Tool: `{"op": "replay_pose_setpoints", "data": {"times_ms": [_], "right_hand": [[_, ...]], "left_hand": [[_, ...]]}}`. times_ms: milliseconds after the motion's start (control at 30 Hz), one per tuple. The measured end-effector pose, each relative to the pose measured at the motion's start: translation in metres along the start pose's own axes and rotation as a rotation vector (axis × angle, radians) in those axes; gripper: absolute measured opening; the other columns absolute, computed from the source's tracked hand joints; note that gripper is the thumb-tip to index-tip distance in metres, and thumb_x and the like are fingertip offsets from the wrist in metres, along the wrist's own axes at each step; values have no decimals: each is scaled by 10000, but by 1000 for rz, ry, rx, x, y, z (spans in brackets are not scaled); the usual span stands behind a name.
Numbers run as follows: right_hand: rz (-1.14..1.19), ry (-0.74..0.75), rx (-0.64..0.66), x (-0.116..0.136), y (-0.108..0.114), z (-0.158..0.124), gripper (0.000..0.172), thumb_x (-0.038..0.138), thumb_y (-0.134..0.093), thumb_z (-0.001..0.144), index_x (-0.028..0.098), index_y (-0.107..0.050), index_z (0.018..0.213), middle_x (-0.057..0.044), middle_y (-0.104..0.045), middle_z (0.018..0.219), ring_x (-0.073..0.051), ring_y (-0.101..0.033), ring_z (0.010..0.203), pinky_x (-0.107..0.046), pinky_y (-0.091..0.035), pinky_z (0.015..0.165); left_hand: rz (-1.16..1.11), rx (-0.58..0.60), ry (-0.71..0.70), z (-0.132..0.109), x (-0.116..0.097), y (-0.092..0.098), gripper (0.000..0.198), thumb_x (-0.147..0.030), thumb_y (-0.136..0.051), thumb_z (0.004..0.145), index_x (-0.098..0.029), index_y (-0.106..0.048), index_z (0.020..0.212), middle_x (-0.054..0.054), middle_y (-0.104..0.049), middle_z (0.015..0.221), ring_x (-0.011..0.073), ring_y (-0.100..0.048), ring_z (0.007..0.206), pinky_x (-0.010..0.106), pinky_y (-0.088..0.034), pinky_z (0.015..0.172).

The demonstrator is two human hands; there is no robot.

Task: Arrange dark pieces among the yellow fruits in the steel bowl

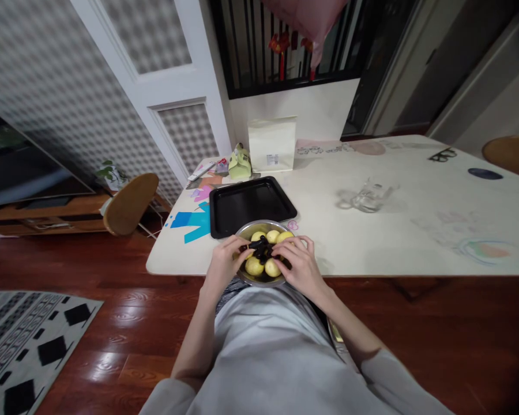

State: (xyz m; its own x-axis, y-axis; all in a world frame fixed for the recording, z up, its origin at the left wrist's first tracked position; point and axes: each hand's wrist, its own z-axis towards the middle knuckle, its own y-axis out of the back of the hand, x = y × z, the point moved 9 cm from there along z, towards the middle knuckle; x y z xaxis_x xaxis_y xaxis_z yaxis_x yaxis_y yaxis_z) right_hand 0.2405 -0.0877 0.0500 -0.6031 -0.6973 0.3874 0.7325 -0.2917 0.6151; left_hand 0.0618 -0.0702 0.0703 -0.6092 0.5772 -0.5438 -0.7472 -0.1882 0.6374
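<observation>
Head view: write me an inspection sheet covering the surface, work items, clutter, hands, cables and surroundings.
Surface: pale table with coloured shapes.
Work items: metal bowl at the near edge, containing yellow round pieces and dark pieces; black tray just beyond.
Clutter: green packet beside a standing cream bag; clear glass item farther right.
Hands: left hand and right hand both at the bowl, close to the dark pieces; grip unclear.
Cables: nothing seen.
Surroundings: wooden chair, television, patterned rug.
</observation>
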Motion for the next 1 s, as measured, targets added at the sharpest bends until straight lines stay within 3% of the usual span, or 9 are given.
{"op": "replay_pose_setpoints", "data": {"times_ms": [133, 433, 800, 1000], "right_hand": [[-3, 16, 76, 1, 0, 1, 80, 172, -653, 960, 250, -658, 975, -16, -771, 1024, -249, -642, 1046, -496, -317, 1071], [6, 13, 101, 1, -1, 0, 91, 162, -642, 956, 250, -665, 963, -20, -769, 1019, -244, -642, 1029, -496, -331, 1063], [-27, 27, 76, 5, 1, 0, 68, 197, -627, 981, 244, -669, 953, -15, -751, 934, -237, -638, 981, -473, -352, 1040], [-8, -5, -8, 3, 8, 0, 114, 204, -598, 1004, 240, -670, 924, -13, -758, 921, -222, -650, 930, -462, -360, 1022]], "left_hand": [[3, 24, 7, -3, -3, -4, 104, -290, -692, 960, -189, -713, 975, 47, -703, 896, 151, -675, 722, 245, -572, 661], [58, 100, 30, -9, -7, -27, 150, -291, -682, 961, -189, -670, 851, 20, -637, 809, 117, -585, 584, 229, -492, 544], [63, -39, 88, -8, 3, -12, 124, -306, -695, 950, -193, -690, 899, 32, -665, 860, 142, -638, 671, 232, -544, 585], [71, -75, 97, -2, 16, -20, 94, -279, -681, 960, -196, -711, 926, 42, -689, 905, 150, -655, 705, 249, -555, 621]]}}
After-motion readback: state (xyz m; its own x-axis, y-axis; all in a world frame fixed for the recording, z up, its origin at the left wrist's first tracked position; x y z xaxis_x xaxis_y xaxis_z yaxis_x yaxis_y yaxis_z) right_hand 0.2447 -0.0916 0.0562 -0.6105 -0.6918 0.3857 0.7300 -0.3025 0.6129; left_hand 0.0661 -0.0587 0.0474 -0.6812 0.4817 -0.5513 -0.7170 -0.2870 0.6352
